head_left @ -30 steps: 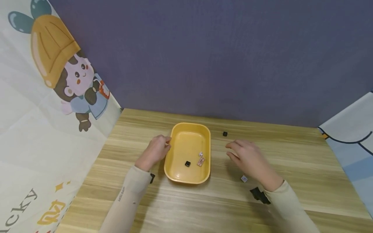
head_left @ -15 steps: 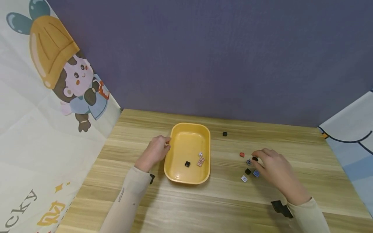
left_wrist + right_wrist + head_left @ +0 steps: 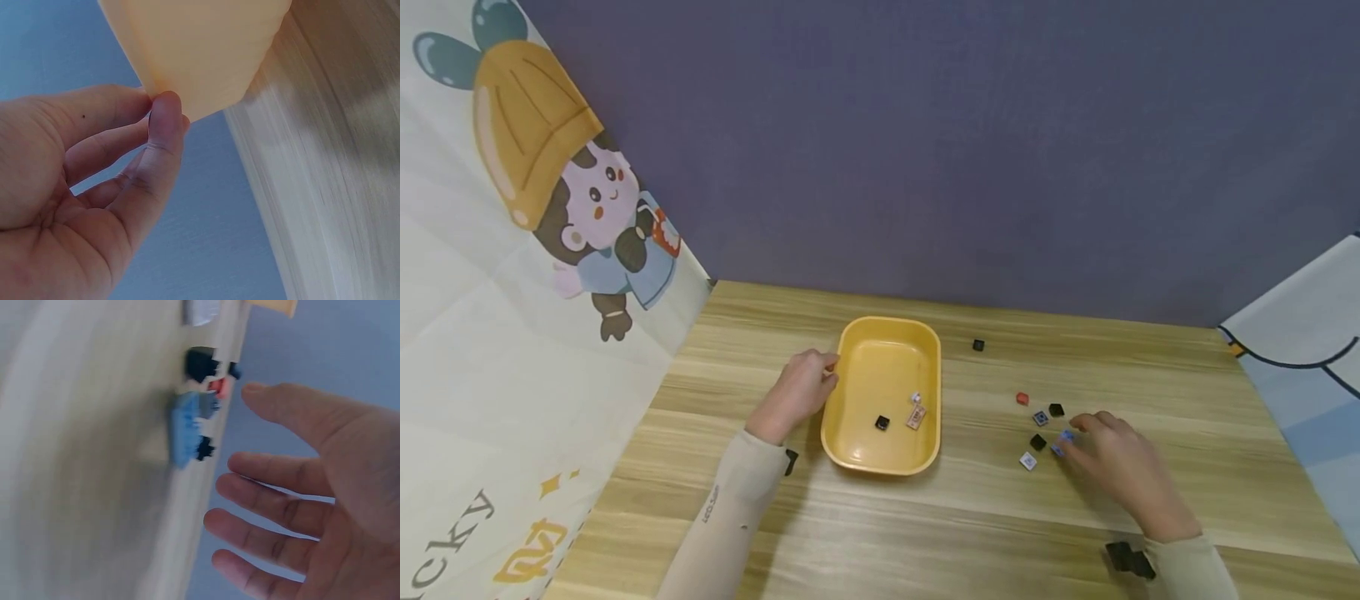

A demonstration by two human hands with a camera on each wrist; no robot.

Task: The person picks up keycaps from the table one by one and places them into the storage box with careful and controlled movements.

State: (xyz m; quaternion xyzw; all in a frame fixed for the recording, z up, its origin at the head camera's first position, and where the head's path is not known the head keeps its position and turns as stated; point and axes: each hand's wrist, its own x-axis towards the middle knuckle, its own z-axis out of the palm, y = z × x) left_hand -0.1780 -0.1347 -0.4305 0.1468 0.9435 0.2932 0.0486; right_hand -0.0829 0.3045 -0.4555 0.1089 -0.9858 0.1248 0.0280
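My left hand (image 3: pixel 801 387) pinches the left rim of a yellow tray (image 3: pixel 883 457); in the left wrist view thumb and forefinger meet at the rim of this tray (image 3: pixel 206 50). Inside the tray lie a black piece (image 3: pixel 882 423), a small white piece (image 3: pixel 915 398) and a pinkish printed tile (image 3: pixel 915 417). My right hand (image 3: pixel 1123 462) is at a small blue piece (image 3: pixel 1058 450), thumb and fingers spread apart. In the right wrist view the light-blue piece (image 3: pixel 184 428) has a toothed side and lies beyond the fingertips.
Near the right hand lie a red piece (image 3: pixel 1022 399), black pieces (image 3: pixel 1057 410), a dark square piece (image 3: pixel 1040 418) and a white piece (image 3: pixel 1028 461). Another black piece (image 3: pixel 978 345) is behind them on the wooden table (image 3: pixel 955 533). A dark blue panel (image 3: pixel 925 167) rises along the back.
The right hand has moved right and toward me, from beside the tray to the blue piece, uncovering the pieces it overlapped. The left hand stays at the tray rim.
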